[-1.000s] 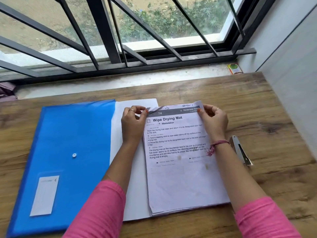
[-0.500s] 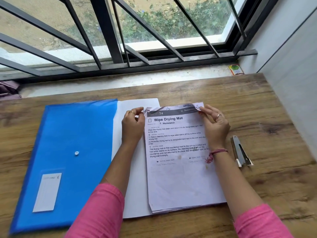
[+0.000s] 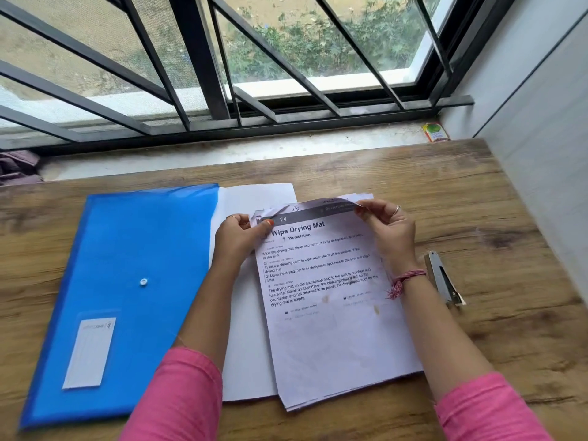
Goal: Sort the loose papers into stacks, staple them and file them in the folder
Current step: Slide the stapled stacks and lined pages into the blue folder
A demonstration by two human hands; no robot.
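A stack of printed papers (image 3: pixel 331 332), headed "Wipe Drying Mat", lies on the wooden table (image 3: pixel 493 198). My left hand (image 3: pixel 237 238) pinches the top sheet's upper left corner. My right hand (image 3: pixel 389 232) pinches its upper right corner, and the top edge curls up off the stack. Under the stack lies a blank white sheet (image 3: pixel 248 329). A blue plastic folder (image 3: pixel 127 281) with a snap button lies closed to the left. A metal stapler (image 3: pixel 444 278) rests on the table just right of my right wrist.
A barred window and a stone sill (image 3: pixel 222 154) run along the table's far edge. A small colourful box (image 3: pixel 435 132) sits on the sill at the right. A white wall bounds the table's right side. A dark cloth (image 3: pixel 17 167) lies at far left.
Both hands have lifted the top sheet's upper edge, which now curls upward. The corners of the sheets beneath show at the top right. The stapler and folder have not moved.
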